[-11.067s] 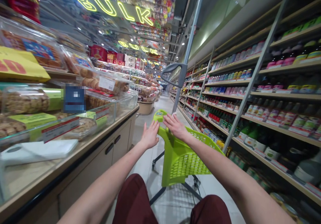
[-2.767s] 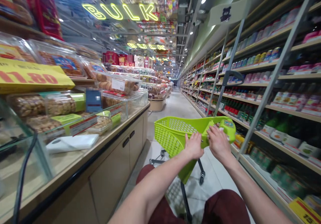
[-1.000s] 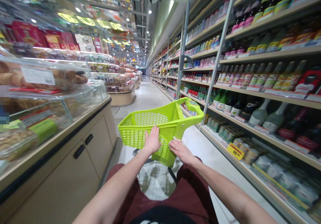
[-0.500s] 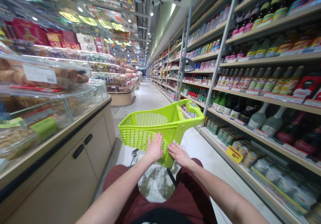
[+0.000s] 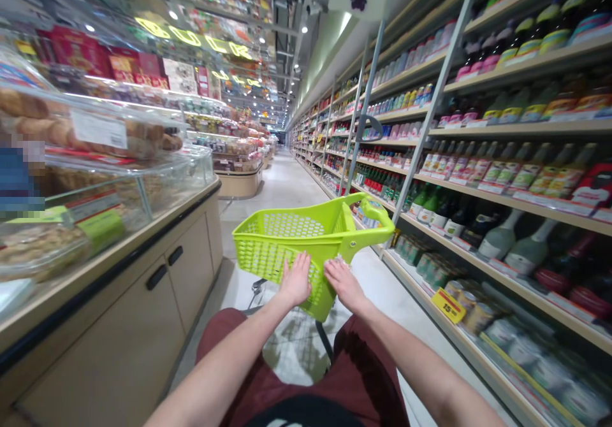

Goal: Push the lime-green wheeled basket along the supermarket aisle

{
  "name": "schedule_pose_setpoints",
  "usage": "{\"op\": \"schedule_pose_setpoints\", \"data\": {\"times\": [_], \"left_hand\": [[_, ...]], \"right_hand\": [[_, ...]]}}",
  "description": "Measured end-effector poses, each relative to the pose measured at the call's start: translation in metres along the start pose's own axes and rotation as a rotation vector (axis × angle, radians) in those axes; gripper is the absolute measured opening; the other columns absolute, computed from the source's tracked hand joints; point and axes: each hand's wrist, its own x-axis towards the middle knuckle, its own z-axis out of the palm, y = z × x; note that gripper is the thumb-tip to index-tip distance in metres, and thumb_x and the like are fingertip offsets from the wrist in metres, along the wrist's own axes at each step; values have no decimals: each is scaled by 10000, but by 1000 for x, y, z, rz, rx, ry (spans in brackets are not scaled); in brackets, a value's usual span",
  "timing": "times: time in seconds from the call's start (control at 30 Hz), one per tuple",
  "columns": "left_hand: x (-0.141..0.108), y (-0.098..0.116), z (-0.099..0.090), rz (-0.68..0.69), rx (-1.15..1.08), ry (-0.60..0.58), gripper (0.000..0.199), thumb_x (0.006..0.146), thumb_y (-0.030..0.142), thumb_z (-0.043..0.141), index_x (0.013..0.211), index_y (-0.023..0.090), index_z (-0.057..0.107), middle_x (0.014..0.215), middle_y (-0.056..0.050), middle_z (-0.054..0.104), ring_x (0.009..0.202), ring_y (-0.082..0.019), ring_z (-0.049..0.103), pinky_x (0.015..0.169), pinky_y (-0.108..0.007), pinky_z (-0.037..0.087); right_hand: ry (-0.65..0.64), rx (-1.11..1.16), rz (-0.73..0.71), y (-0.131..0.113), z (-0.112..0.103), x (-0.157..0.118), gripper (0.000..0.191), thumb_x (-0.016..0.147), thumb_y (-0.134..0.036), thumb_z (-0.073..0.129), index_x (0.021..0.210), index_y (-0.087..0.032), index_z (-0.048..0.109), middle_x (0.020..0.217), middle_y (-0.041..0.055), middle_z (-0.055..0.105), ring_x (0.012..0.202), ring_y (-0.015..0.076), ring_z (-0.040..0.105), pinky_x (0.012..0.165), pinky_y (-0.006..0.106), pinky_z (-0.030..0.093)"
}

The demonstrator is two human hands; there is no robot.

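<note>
As two bare hands lie open on a lime-green mesh trolley basket (image 5: 287, 236), it stands mid-aisle in a supermarket.

The left hand (image 5: 295, 280) and right hand (image 5: 344, 285) sit side by side on the basket's near wall, fingers spread; neither grip is closed, and neither holds anything else. The basket's looped handle (image 5: 377, 213) points away from the person. Left of the basket runs a counter (image 5: 186, 267) carrying glass cases of bread rolls (image 5: 48, 124). Right of it stand shelves of bottles (image 5: 502, 242), with tinned goods (image 5: 471, 318) lower down beside a yellow price tag (image 5: 448, 305).
</note>
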Motion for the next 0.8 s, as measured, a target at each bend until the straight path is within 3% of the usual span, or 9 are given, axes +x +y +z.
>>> {"op": "schedule_pose_setpoints", "data": {"times": [0.07,0.13,0.3,0.37,0.63,0.7,0.8], "left_hand": [[-3,1,8,20,2,-23,721,670,250,418,1334,124,169,1433,-76,110,1311,-204,83,1041,-497,76],[-4,2,13,37,2,-37,719,669,247,413,1334,127,168,1433,-72,113,1312,-202,77,1042,-494,75],[0,1,11,35,-8,-39,742,650,243,424,1334,111,167,1434,-80,104,1312,-214,74,1042,-494,72],[2,0,6,32,-7,-23,741,652,243,421,1334,103,167,1434,-86,100,1311,-218,76,1040,-499,75],[6,-8,2,37,-5,8,713,679,251,420,1333,114,174,1432,-84,119,1310,-219,85,1043,-490,79],[9,-15,0,15,-5,24,711,682,251,423,1333,115,173,1432,-87,115,1311,-216,78,1042,-490,80],[17,-25,-8,-33,-5,46,731,672,241,435,1337,121,156,1436,-85,88,1313,-214,63,1039,-496,78]], "right_hand": [[-56,16,-40,-10,11,-8,313,853,-105,368,1109,-162,540,1209,93,509,1221,194,331,969,453,350],[-57,35,-40,-11,8,-3,318,853,-110,367,1116,-167,536,1212,89,508,1228,191,319,973,445,347],[143,16,135,12,-31,48,404,824,-56,339,1196,-139,471,1314,107,386,1288,199,166,1027,467,246],[168,5,145,19,-36,60,408,819,-50,336,1193,-133,477,1313,107,387,1289,198,163,1031,462,239],[-114,48,-13,-6,18,22,312,856,-107,363,1104,-168,542,1207,93,510,1227,190,322,985,437,319],[-115,67,-28,-8,15,26,321,850,-105,367,1116,-167,536,1225,90,494,1238,189,301,996,433,305],[29,50,67,2,-11,53,391,820,-63,353,1181,-137,487,1299,102,410,1279,191,201,1025,434,252]]}}
